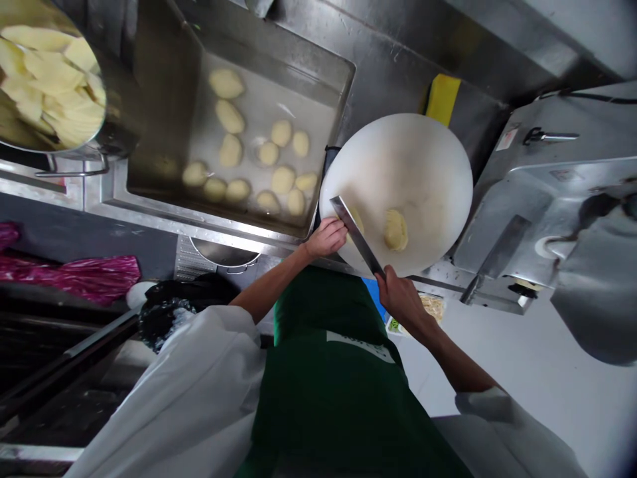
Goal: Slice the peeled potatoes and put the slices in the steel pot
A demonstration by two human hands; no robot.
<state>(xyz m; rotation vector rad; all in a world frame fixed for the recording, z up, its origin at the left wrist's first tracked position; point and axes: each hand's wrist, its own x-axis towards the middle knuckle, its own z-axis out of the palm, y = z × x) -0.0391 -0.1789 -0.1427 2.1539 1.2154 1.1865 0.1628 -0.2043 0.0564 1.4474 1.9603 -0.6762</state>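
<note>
A round white chopping board lies on the steel counter in front of me. My right hand is closed round the handle of a broad kitchen knife, whose blade slants up and left over the board's near-left part. My left hand is curled at the board's left rim, holding a peeled potato beside the blade. Most of that potato is hidden by the knife and my fingers. To the right of the blade rests a sliced potato, its slices bunched together.
Left of the board, a steel sink holds water and several peeled potatoes. A steel pot with potato slices stands further left. On the right are a metal machine and a cleaver. A yellow cloth lies behind the board.
</note>
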